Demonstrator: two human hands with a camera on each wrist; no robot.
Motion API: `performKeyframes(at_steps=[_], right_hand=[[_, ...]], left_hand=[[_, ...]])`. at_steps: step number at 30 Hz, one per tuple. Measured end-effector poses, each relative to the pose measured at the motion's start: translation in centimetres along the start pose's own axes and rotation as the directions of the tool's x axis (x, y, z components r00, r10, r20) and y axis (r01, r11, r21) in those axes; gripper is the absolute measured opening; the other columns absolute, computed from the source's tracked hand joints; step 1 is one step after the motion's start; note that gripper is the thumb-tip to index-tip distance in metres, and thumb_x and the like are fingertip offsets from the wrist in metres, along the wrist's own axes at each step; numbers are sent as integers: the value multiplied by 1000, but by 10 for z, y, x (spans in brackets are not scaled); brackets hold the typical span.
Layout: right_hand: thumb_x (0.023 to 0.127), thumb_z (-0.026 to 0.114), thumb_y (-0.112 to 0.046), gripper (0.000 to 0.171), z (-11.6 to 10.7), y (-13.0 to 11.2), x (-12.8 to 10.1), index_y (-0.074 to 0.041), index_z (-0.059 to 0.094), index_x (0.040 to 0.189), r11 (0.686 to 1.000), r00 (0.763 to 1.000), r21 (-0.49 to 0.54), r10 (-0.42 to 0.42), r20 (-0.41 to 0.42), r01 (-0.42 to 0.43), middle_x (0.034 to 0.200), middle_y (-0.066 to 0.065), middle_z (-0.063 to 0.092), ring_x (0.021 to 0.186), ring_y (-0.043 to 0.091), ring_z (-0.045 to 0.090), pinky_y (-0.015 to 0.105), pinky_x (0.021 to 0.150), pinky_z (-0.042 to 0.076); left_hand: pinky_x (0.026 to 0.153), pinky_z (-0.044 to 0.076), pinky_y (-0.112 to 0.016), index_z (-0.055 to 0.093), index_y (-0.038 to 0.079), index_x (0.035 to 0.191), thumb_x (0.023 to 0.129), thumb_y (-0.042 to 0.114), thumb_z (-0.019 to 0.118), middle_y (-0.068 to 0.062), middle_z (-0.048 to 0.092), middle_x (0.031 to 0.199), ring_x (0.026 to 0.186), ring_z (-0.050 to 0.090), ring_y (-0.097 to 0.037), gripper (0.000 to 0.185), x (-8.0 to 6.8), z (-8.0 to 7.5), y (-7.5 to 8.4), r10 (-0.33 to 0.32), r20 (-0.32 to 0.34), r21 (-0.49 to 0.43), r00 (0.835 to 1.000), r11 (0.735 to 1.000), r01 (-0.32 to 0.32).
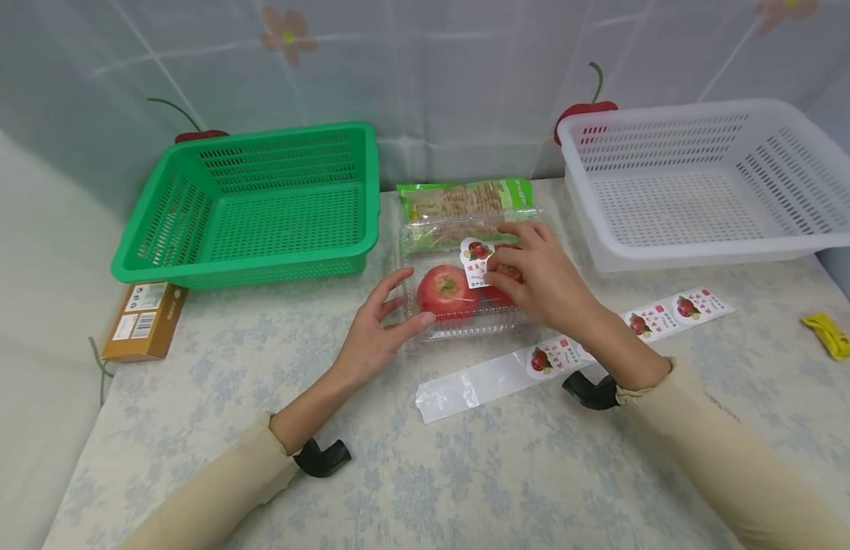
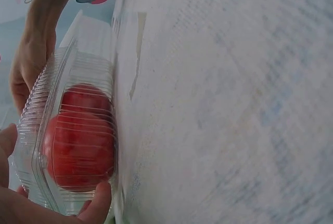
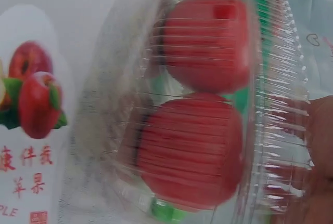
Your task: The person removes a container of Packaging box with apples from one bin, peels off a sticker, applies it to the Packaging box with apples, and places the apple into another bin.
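A clear plastic clamshell box (image 1: pixel 459 330) with red apples (image 1: pixel 447 290) inside lies at the middle of the table, its lid down. At its left end is my left hand (image 1: pixel 370 336), thumb at the front side and fingers round the corner, holding the box. My right hand (image 1: pixel 551 279) is over the lid and pinches the right edge of a white apple sticker (image 1: pixel 475 267). Whether that sticker touches the lid I cannot tell. Through the box wall the apples (image 2: pixel 80 148) show in the left wrist view. A strip of apple stickers (image 1: pixel 493 380) runs under my right forearm.
A green basket (image 1: pixel 242 267) stands at the back left, a white basket (image 1: pixel 706 256) at the back right. Behind the box lies a green food packet (image 1: pixel 466 197). An orange-brown carton (image 1: pixel 144 321) is at the left edge, a small yellow packet (image 1: pixel 830 336) at the right.
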State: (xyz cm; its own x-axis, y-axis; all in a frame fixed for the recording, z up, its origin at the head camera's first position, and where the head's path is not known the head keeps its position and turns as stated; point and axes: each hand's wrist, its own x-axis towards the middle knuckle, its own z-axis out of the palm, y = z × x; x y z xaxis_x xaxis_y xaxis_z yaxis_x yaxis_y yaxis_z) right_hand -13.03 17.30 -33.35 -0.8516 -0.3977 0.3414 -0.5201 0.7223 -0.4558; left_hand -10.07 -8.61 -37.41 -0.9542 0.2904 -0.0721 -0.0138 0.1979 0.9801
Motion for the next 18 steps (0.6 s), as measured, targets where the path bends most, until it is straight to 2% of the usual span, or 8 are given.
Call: performKeyframes(at_steps=[4, 10, 14, 18], right_hand=[[84, 78, -9, 13, 2, 3, 0, -8, 79, 97, 1000, 1000, -17, -21, 11, 21, 141, 23, 49, 134, 43, 32, 57, 108, 28], [92, 71, -18, 30, 1, 4, 0, -15, 72, 122, 994, 992, -104, -28, 126, 41, 152, 24, 35, 143, 48, 14, 62, 113, 13], [100, 58, -31, 40, -1, 3, -1, -24, 59, 139, 969, 968, -242, 22, 250, 40, 159, 24, 17, 145, 48, -1, 66, 112, 2], [103, 45, -41, 47, -1, 0, 1, -33, 44, 150, 940, 935, -341, 105, 340, 19, 162, 21, 4, 145, 46, -9, 66, 111, -4]], left_hand=[[94, 50, -48, 40, 24, 149, 90, 24, 75, 6, 33, 153, 135, 39, -29, 69, 0, 1, 0, 10, 4, 0, 1000, 1000, -10], [94, 49, -50, 39, 25, 149, 90, 23, 74, 5, 34, 153, 136, 37, -30, 68, 0, 2, -1, 17, 13, 1, 1000, 1000, -17], [95, 49, -50, 37, 22, 150, 91, 24, 73, 4, 35, 152, 136, 37, -31, 70, 0, 3, -2, 20, 12, 12, 1000, 1000, -21], [96, 48, -50, 36, 20, 151, 91, 24, 73, 2, 35, 152, 136, 37, -30, 71, 0, 3, -3, 19, 10, 19, 1000, 1000, -19]])
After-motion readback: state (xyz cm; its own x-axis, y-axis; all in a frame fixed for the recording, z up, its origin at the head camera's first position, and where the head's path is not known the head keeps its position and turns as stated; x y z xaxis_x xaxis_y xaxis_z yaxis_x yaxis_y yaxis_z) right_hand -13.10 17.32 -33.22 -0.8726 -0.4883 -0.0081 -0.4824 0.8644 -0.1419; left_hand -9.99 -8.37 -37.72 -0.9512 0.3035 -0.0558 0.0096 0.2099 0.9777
